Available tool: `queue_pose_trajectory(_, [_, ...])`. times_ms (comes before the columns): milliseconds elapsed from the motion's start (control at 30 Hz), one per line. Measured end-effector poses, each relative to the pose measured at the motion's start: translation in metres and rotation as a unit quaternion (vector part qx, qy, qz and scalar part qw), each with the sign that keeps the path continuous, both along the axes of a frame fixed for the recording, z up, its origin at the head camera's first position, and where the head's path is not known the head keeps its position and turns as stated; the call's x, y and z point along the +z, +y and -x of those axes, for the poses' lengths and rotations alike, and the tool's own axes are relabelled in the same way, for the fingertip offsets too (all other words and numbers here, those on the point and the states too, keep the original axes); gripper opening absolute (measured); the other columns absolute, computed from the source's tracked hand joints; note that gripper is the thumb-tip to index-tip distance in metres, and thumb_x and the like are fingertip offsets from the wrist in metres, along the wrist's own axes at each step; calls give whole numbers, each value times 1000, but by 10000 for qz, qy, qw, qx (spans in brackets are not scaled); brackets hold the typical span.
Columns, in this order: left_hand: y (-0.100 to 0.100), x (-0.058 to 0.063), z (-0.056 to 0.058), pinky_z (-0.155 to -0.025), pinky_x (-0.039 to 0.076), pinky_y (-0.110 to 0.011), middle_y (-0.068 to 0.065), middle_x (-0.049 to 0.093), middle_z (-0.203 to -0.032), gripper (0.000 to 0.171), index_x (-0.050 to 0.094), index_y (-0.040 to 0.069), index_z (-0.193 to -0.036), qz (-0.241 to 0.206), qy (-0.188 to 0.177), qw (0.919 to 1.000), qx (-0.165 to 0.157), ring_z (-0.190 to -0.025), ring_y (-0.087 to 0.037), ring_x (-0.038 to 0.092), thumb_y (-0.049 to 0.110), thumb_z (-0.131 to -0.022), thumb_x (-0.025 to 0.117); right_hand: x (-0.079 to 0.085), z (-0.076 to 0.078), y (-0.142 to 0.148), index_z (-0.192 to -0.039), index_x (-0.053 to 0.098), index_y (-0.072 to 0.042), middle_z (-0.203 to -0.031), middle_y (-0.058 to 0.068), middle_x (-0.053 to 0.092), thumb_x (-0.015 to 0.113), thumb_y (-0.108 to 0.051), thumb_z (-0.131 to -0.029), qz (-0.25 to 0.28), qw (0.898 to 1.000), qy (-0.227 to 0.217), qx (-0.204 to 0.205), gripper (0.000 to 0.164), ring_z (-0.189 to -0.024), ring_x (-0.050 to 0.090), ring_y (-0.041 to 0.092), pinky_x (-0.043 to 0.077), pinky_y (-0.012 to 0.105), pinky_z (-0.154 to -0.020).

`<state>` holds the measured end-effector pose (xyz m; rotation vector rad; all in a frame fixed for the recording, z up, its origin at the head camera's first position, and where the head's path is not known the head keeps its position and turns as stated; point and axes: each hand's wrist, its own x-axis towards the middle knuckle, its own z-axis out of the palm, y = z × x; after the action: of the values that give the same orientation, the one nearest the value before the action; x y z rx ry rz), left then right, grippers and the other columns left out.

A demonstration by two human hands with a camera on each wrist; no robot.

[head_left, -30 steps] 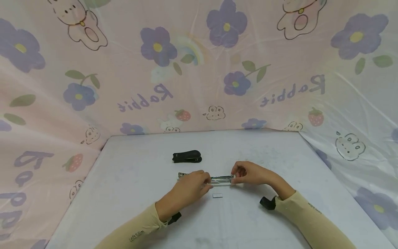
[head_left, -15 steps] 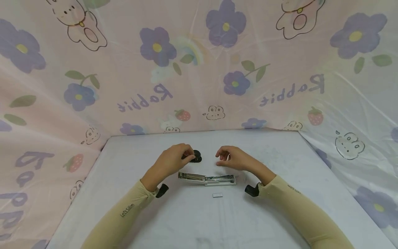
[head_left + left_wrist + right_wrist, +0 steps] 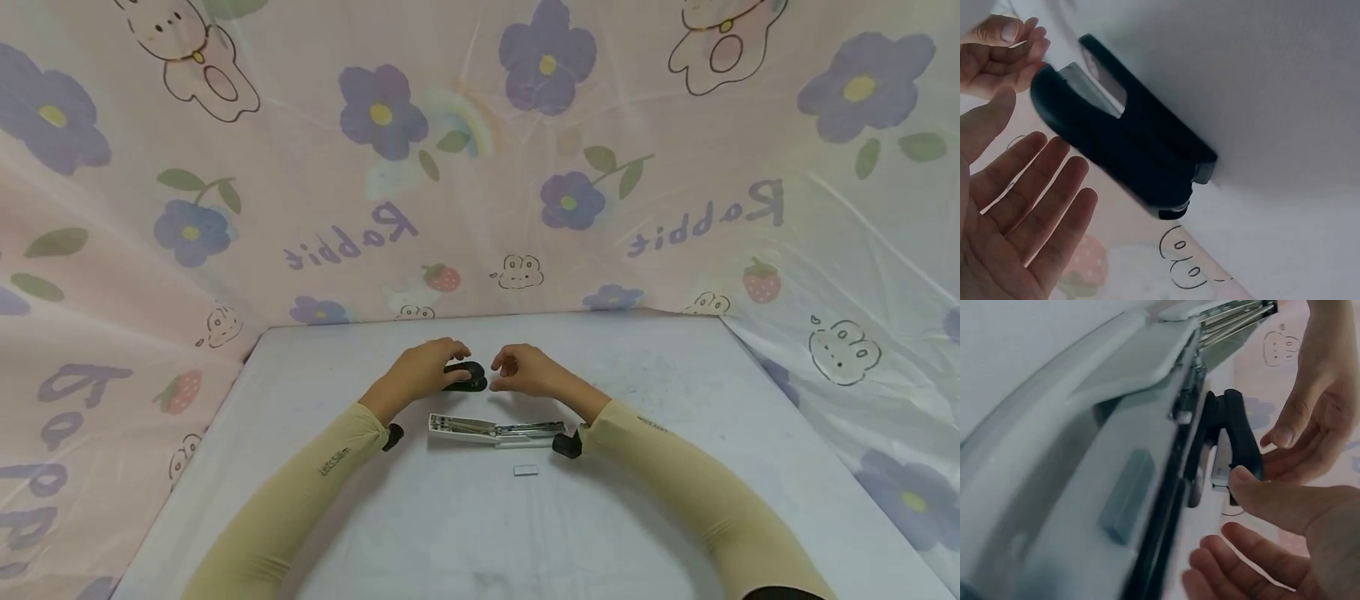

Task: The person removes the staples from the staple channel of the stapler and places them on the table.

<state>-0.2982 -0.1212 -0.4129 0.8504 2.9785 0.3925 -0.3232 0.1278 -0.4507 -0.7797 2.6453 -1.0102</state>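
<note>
Two hands: neither grips anything; the left hand [image 3: 414, 375] spreads its fingers [image 3: 1054, 231] nearly straight, thumb well parted from them, and the right hand [image 3: 531, 372] curves its fingers loosely, with a gap to the thumb.
Touch: whether the left fingers or thumb graze the black stapler [image 3: 473, 369] cannot be told.
Slip risk: if one hand closes first, the stapler could swivel or slide, since nothing seems to brace it.
Pinch risk: pressing its top might squeeze its arms together and eject a staple, if any is inside.
Knock risk: a lowered right wrist might bring its black wrist piece [image 3: 567, 446] against the white stapler [image 3: 462, 427].
Black stapler: on the counter [image 3: 420, 525], between both hands, its back end within the left hand's spread, its gapped end just beside the right fingers.
White stapler: unfolded, on the near side of both hands.
Grey strip [image 3: 526, 471]: small, nearer the person again.
</note>
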Motion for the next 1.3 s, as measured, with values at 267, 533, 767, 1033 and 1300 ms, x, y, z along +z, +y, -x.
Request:
queue_pose_trajectory(267, [5,-13,12,-93,60,-49,-5,73,-131,46,69,15,-138,369,-1,9993,59,-118,-25,70,40,-101,77,-5,14,-11,-117,73,-4,-94,6,70,87,-19,-92,56,9975,-641,-301,32,-83,63,17,51,30,-76])
queue_pose_trajectory(533, [10,-17,14,-92,60,-51,-6,75,-127,40,72,16,-132,537,91,9985,98,-114,-27,72,37,-98,80,-8,20,-16,-120,72,-4,-93,5,70,87,-20,-92,-69,9961,-848,-220,35,-79,62,15,50,27,-72])
queue_pose_trajectory(767, [14,-23,19,-92,61,-48,-6,76,-127,49,71,16,-134,1106,194,9937,67,-113,-27,74,41,-94,83,-14,25,-23,-115,72,-2,-88,5,69,88,-16,-90,-153,9973,-701,-165,33,-73,60,13,48,25,-66])
queue_pose_trajectory(1033, [18,-29,19,-88,61,-45,-5,78,-117,43,73,14,-127,1213,370,9919,112,-103,-25,75,37,-92,86,-13,20,-27,-112,72,-3,-83,4,66,91,-15,-88,-88,9976,-588,-342,33,-69,57,14,45,24,-63])
queue_pose_trajectory(1300, [20,-28,14,-86,62,-45,-8,79,-113,36,73,11,-120,1160,566,9916,127,-100,-28,77,35,-95,82,-17,16,-28,-101,66,-6,-80,4,62,89,-12,-89,153,9969,-666,-383,26,-68,54,14,43,25,-62])
